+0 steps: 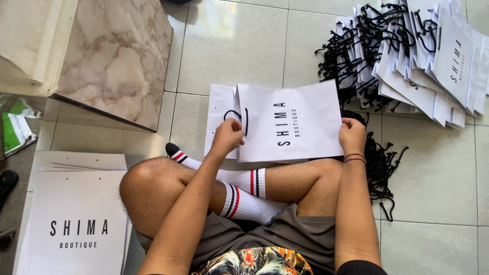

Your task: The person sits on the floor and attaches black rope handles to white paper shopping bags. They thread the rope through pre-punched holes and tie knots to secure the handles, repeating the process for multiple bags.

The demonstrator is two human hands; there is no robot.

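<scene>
Matt white paper bag with a black cord handle rests across my knees, smooth under my bare left hand and right hand. Beneath it, glossy pale floor tiles; left of it, a polished veined marble slab; right of it, loose black woven cords.

This looks like a room in a home used for packing work. A person sits on a shiny tiled floor. Piles of white paper bags and black cords lie around.
</scene>
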